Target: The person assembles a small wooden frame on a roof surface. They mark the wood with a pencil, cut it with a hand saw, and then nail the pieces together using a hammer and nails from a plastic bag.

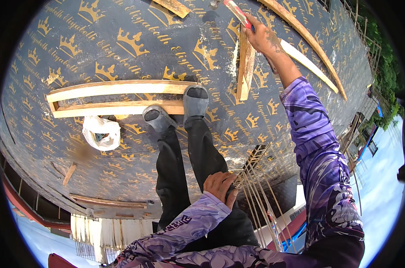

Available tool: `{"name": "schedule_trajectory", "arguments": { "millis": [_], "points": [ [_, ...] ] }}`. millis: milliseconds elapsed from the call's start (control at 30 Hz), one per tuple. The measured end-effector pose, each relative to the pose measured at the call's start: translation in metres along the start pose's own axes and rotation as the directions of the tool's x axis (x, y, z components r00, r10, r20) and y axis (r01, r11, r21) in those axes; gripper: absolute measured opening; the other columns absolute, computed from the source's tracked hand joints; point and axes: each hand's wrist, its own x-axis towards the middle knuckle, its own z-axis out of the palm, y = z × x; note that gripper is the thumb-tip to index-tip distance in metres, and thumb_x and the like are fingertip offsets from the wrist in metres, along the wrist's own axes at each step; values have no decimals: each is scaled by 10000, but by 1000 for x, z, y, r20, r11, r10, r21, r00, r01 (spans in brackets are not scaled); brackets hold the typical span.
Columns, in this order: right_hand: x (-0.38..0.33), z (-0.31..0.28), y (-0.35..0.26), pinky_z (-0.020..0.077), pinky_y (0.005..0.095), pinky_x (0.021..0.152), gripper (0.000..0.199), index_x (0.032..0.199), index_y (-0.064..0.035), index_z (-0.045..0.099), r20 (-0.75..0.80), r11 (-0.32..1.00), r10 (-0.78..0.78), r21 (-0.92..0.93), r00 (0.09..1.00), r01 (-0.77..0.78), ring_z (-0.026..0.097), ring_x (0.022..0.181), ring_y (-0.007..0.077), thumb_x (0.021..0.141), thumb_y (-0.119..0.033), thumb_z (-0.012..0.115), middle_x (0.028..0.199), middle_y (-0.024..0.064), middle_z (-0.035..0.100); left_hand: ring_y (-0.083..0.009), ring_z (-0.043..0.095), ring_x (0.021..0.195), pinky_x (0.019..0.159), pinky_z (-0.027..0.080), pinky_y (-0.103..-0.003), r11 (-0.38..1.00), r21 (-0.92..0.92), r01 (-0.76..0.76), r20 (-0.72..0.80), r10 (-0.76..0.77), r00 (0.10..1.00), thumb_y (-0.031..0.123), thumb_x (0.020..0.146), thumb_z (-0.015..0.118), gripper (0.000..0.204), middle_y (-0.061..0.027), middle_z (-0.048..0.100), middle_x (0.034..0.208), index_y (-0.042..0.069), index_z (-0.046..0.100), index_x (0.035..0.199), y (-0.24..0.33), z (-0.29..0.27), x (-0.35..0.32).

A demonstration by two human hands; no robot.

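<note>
At the far right, my right hand (261, 38) is closed around the red-and-white handle of what looks like a hammer (238, 13). Its head end is mostly cut off by the picture's upper edge. Just below that hand, a wooden board (246, 71) lies on the dark printed panel floor (135, 62). My left hand (220, 185) rests on my leg, fingers stretched out and holding nothing. My grey shoes press on the right ends of two long wooden strips, the far strip (122, 88) and the near strip (117, 108), which a short piece (54, 107) joins at the left.
An opened white plastic bag (101, 134) sits beside the near strip; its contents are unclear. Curved wood (312, 38) and a pale tapered piece (310, 64) lie at the right. Thin upright rods (260, 196) rise near an opening by the floor's edge, right of my legs.
</note>
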Motion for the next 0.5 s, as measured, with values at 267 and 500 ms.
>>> {"name": "schedule_trajectory", "arguments": {
  "millis": [267,500],
  "points": [
    [-74,119,-12,556,456,725,572,1458,-81,451,713,983,171,-169,680,-71,718,786,331,920,-225,581,974,247,713,-359,501,1177,999,363,-543,990,129,-65,70,56,996,335,948,562,422,-131,564,1234,106,557,1302,8,-6,10],
    [-9,6,-12,551,489,739,538,1463,-114,421,-348,985,100,170,932,-42,689,873,451,959,-242,562,934,278,698,-355,498,1174,991,360,-558,997,43,-59,55,57,997,342,943,566,441,-131,550,1261,91,551,1305,1,4,-5]
  ]
}}
